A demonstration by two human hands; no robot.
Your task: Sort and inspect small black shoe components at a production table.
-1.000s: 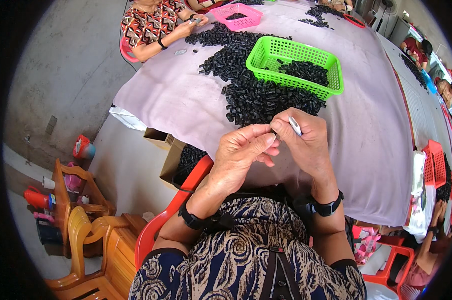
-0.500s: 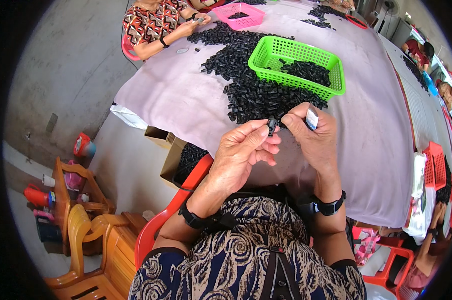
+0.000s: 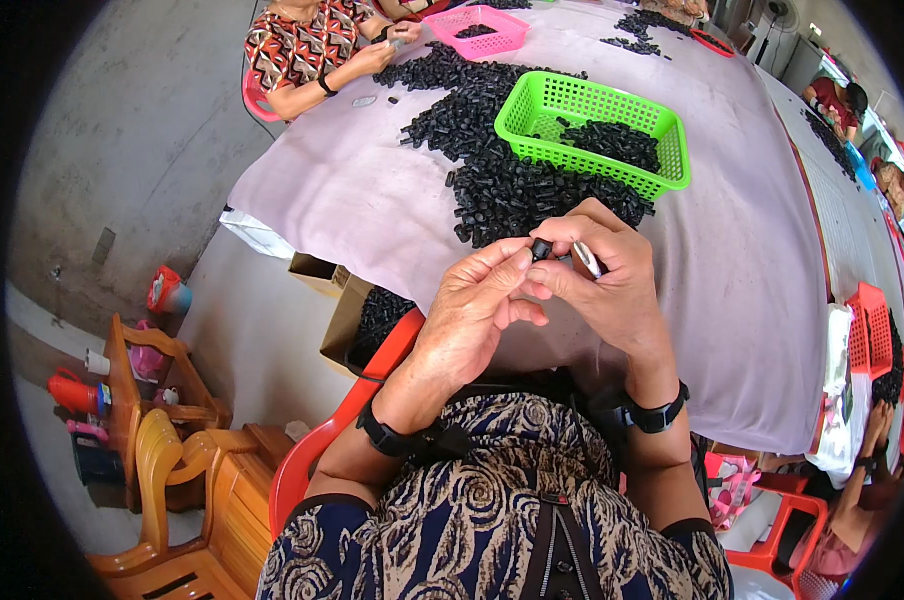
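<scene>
My left hand (image 3: 477, 305) pinches a small black cylindrical plastic piece (image 3: 541, 249) between thumb and forefinger, its other fingers curled loosely. My right hand (image 3: 607, 275) is closed around a small flat tool (image 3: 586, 260) with a whitish face and a dark edge; its exact kind cannot be made out. The right thumb and fingertips come up against the black piece from the right. Just beyond my hands lies a heap of similar black pieces (image 3: 497, 205) on the cloth-covered table. A green perforated basket (image 3: 592, 168) with more of them stands at the heap's right.
A pink basket (image 3: 452, 22) stands at the far side, near another person's hands (image 3: 392, 45). On my left are an open cardboard box (image 3: 347, 325), a red chair (image 3: 347, 420) and wooden chairs (image 3: 162, 480). A red basket (image 3: 869, 330) is off to the right.
My right hand has moved left, bringing its thumb and fingers to the black piece. The tool in it has tilted. The left hand has barely moved, and the piece appears turned.
</scene>
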